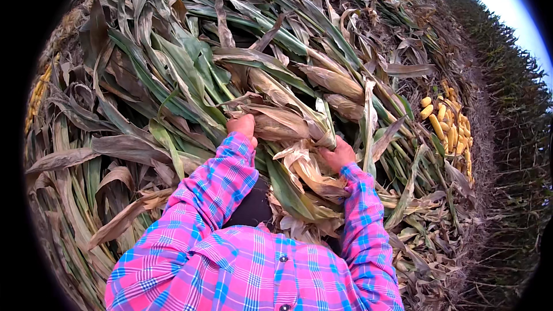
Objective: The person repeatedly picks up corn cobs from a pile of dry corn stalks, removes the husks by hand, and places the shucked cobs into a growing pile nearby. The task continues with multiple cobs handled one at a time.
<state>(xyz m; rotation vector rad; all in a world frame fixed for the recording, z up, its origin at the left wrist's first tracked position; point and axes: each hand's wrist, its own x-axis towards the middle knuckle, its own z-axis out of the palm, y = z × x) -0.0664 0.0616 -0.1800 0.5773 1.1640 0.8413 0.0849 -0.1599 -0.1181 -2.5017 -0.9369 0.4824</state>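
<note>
A corn ear in dry tan husk (281, 124) lies crosswise before me among cut stalks. My left hand (243, 127) is closed around its left end, at the husk tip. At the base end of the ears, my right hand (339, 154) grips the corn stalk (327, 138); its fingertips are partly hidden. Peeled-back pale husks (309, 166) hang just below, between my forearms. Two more husked ears, an upper one (332, 81) and a lower one (345, 107), rest beyond my right hand.
Long green and brown corn leaves (173, 65) cover the ground around me. A pile of bare yellow cobs (451, 127) lies to the right, and more yellow cobs (38, 95) show at the far left. Standing corn plants (514, 108) line the right edge.
</note>
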